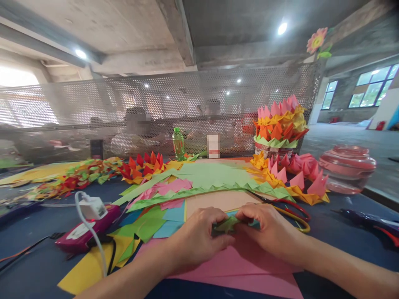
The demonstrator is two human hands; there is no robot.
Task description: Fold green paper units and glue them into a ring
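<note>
A small green folded paper piece (228,224) is pinched between both hands, over pink paper sheets (243,265). My left hand (204,232) is closed on its left end, thumb below and fingers above. On the right end, my right hand (263,226) is closed with its fingertips on the paper. Just beyond the hands lies a long strip of light green folded paper points (199,192). Scissors (299,214) with red and yellow handles lie beside my right hand, their blades partly covered.
At left sits a purple power strip (87,232) with a white charger (92,207). Folded-paper rings (141,166), a tiered paper flower basket (277,124), a green bottle (178,145) and a pink-tinted jar (347,170) stand farther back, before a perforated metal screen (187,95).
</note>
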